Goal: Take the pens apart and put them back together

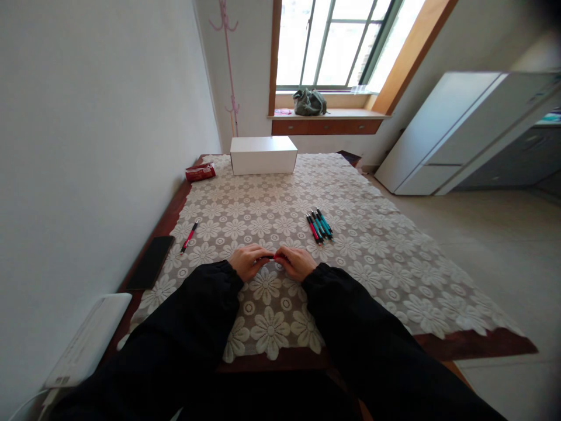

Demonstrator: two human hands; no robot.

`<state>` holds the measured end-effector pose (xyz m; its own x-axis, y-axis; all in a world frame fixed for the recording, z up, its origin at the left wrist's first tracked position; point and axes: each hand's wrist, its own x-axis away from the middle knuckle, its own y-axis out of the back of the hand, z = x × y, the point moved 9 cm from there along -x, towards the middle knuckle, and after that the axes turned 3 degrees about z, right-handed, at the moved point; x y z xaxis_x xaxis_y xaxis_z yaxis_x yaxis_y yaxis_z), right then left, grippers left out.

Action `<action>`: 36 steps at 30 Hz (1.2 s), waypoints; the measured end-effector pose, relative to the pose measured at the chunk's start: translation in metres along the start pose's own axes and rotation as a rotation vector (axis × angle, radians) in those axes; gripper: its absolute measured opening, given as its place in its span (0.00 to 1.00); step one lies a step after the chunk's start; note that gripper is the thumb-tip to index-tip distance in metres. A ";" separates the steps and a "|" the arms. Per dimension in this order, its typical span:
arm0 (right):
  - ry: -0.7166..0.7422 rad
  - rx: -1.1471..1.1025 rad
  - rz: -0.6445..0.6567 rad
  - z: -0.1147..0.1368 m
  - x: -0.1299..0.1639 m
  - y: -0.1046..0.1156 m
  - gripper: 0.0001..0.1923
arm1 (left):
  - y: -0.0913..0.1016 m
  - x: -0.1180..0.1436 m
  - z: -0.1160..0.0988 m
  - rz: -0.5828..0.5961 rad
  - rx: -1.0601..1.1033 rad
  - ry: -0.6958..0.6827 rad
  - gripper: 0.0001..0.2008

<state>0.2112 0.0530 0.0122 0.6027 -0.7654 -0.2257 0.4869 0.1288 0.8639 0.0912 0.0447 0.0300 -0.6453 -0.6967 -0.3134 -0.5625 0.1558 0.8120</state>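
Observation:
Both my hands meet over the near middle of the table, closed on one small red and black pen [272,256]. My left hand [249,260] grips its black end, and my right hand [297,263] pinches the red part; the fingers cover most of it. Ahead and to the right lies a row of several pens [319,225], red and teal with black ends, side by side. A single red and black pen [189,237] rests apart on the left.
A lace cloth [272,204] covers the table. Along the left are a black flat phone-like object [151,262], a white device with a cable [90,339] and a red packet [200,172]. A white box [263,156] stands at the far end.

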 end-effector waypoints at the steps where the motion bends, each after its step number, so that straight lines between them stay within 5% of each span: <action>1: 0.000 -0.002 0.003 0.000 0.000 0.000 0.06 | 0.000 0.000 0.000 -0.001 -0.001 0.003 0.13; 22: 0.015 0.008 0.028 0.003 -0.001 -0.002 0.09 | -0.002 0.000 0.003 0.027 -0.044 0.055 0.13; 36: 0.128 0.031 -0.083 0.014 0.001 0.008 0.04 | -0.002 -0.001 0.003 0.056 -0.096 0.104 0.15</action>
<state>0.2072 0.0445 0.0250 0.6379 -0.6855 -0.3509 0.5202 0.0476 0.8527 0.0909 0.0473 0.0269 -0.6146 -0.7584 -0.2171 -0.4713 0.1323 0.8720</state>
